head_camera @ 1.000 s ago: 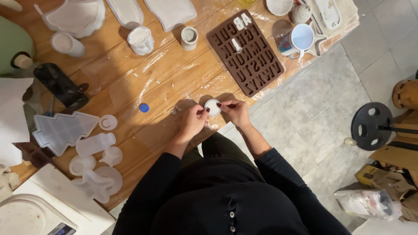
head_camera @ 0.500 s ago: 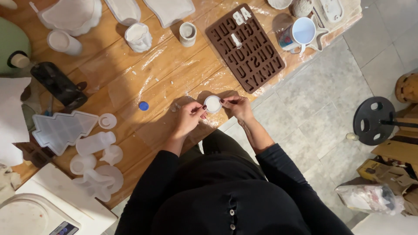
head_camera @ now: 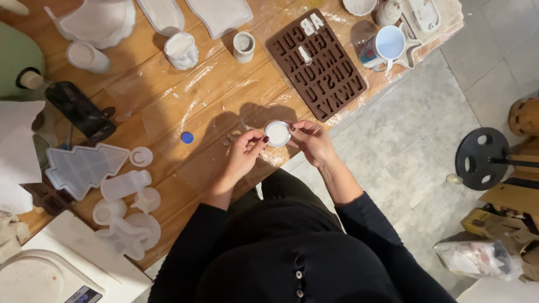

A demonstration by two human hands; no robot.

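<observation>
Both my hands hold a small round white mould over the front edge of the wooden table. My left hand grips its left rim with fingertips, and my right hand pinches its right rim. A few small pale crumbs lie on the plastic sheet just left of the mould. A brown letter-shaped silicone mould tray lies beyond my right hand.
A blue cap, a tree-shaped clear mould and several white silicone moulds sit at left. White cups and a blue-lined mug stand farther back. A black weight plate rests on the tiled floor.
The view has shifted slightly; my hands stay on the round white mould, turning it a little between the fingertips.
</observation>
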